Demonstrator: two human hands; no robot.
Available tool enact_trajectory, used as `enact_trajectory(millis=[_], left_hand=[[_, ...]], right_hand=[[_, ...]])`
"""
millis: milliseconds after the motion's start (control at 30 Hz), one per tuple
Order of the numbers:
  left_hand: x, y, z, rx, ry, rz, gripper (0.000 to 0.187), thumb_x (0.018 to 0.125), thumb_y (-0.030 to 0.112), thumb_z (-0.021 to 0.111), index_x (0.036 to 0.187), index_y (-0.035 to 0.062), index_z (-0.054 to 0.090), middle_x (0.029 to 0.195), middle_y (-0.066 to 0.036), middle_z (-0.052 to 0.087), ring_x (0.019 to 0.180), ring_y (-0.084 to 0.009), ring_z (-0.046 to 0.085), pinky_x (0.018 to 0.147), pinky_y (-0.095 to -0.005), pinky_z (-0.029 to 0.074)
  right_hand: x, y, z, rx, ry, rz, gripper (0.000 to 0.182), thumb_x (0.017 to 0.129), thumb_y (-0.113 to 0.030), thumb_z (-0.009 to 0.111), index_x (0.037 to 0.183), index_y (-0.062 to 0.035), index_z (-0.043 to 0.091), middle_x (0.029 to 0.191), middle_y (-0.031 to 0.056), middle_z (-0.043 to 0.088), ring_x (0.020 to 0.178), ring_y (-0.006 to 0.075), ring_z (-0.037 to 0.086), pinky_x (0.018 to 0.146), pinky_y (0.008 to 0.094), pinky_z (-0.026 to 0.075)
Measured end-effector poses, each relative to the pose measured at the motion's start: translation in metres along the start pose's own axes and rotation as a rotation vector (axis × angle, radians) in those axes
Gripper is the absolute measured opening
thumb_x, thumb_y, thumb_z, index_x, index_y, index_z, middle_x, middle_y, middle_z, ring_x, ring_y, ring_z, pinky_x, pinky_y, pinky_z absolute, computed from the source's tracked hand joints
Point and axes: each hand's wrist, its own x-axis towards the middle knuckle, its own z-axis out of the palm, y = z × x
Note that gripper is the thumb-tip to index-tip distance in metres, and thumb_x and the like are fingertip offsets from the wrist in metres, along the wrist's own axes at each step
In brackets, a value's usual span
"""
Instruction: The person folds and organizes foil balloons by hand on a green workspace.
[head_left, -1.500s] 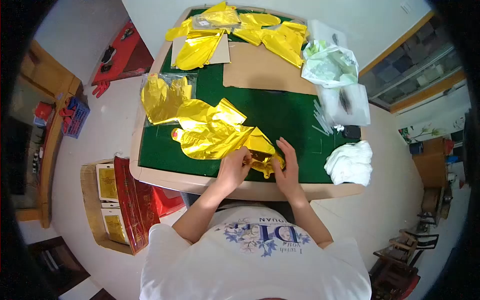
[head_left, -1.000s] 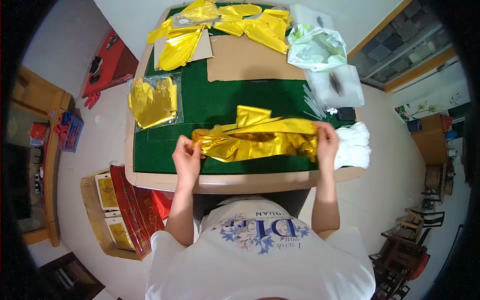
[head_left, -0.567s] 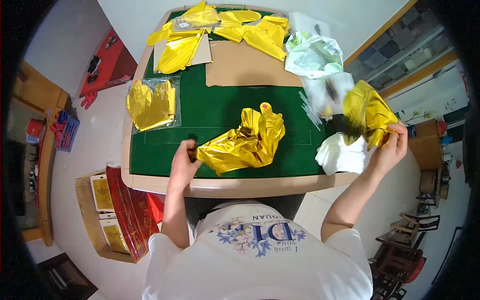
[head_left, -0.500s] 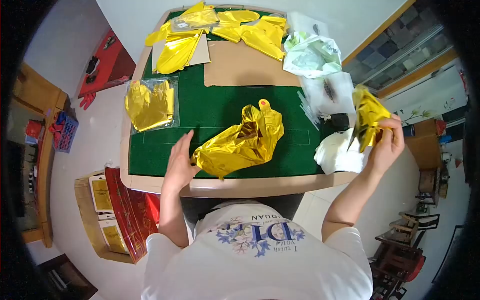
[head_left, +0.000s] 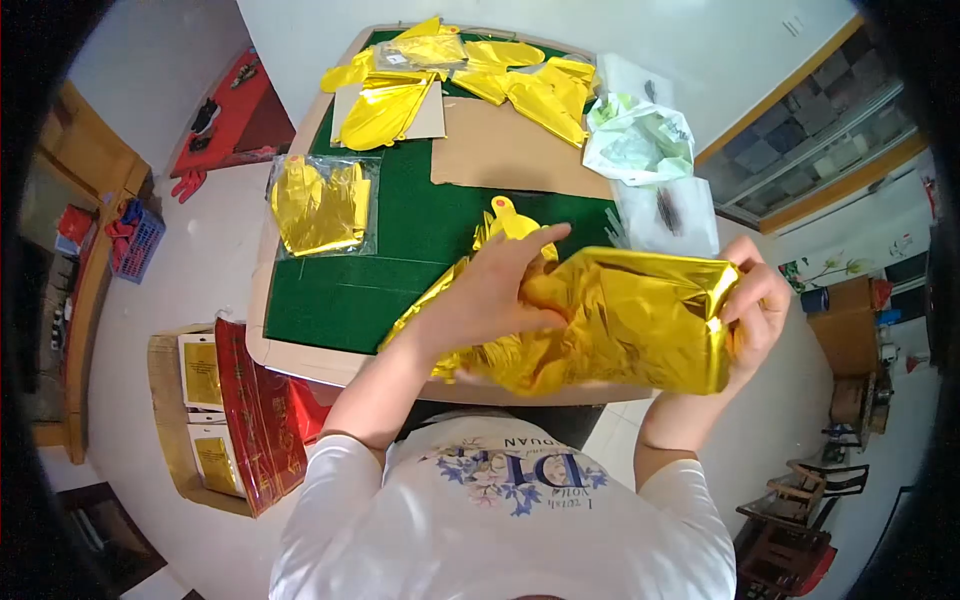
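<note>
A gold foil piece (head_left: 650,320) is stretched out above the table's front right part, its right end gripped between the fingers and thumb of my right hand (head_left: 755,305). My left hand (head_left: 495,290) is at the foil's left end, thumb and fingers spread apart, touching or just over it. Beneath and behind my left hand lies another gold foil piece (head_left: 510,220) with a round tab marked by a red dot. Part of it is hidden by my hand and the raised foil.
On the green table (head_left: 320,305) lie a bagged gold foil (head_left: 320,205), more gold foils (head_left: 385,110), a cardboard sheet (head_left: 520,145) and plastic bags (head_left: 640,140). An open box (head_left: 165,425) with packages stands on the floor at left.
My right hand has brought its foil lower and it now spans toward the left. My left hand has moved right from the table's front left to the foil. The view has shifted slightly.
</note>
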Motion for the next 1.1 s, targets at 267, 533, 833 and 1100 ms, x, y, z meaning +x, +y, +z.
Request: enact_trajectory(millis=[267,533,833,1100], left_hand=[[-0.004,-0.013,-0.001,-0.221,-0.558,-0.199,0.022,0.074,0.013,0.079,0.091,0.0046,0.067,0.110,-0.009,0.063,0.093,-0.0160,0.059,0.080,-0.0308,0.045],[-0.021,-0.019,-0.003,-0.724,0.035,0.286,0.019,0.076,0.006,0.075,0.082,0.0019,0.057,0.149,-0.018,0.032,0.132,-0.0268,0.040,0.102,-0.0360,0.037],[-0.051,-0.046,0.013,-1.350,0.440,-0.308,0.024,0.094,0.001,0.051,0.117,0.0058,0.051,0.106,-0.005,0.060,0.095,-0.0119,0.059,0.081,-0.0276,0.050],[-0.066,-0.054,0.019,-1.541,0.389,-0.459,0.035,0.097,0.008,0.047,0.132,0.0070,0.045,0.120,-0.007,0.057,0.109,-0.0191,0.057,0.090,-0.0378,0.049]], right_hand=[[0.001,0.035,-0.018,0.230,0.124,0.090,0.019,0.082,-0.008,0.055,0.067,-0.0091,0.043,0.076,0.0062,0.043,0.063,0.0152,0.044,0.057,0.0255,0.043],[-0.037,0.126,0.002,0.234,0.107,0.712,0.008,0.081,-0.005,0.051,0.088,-0.0078,0.051,0.092,0.0009,0.049,0.081,0.0112,0.049,0.072,0.0235,0.043],[-0.087,0.128,0.074,0.861,-0.112,0.891,0.074,0.089,-0.052,0.055,0.145,-0.0132,0.027,0.137,0.0176,0.044,0.127,0.0309,0.042,0.104,0.0520,0.031],[-0.108,0.145,0.072,0.970,0.013,0.882,0.054,0.096,-0.027,0.052,0.141,-0.0030,0.033,0.135,0.0108,0.048,0.122,0.0222,0.049,0.101,0.0375,0.042]])
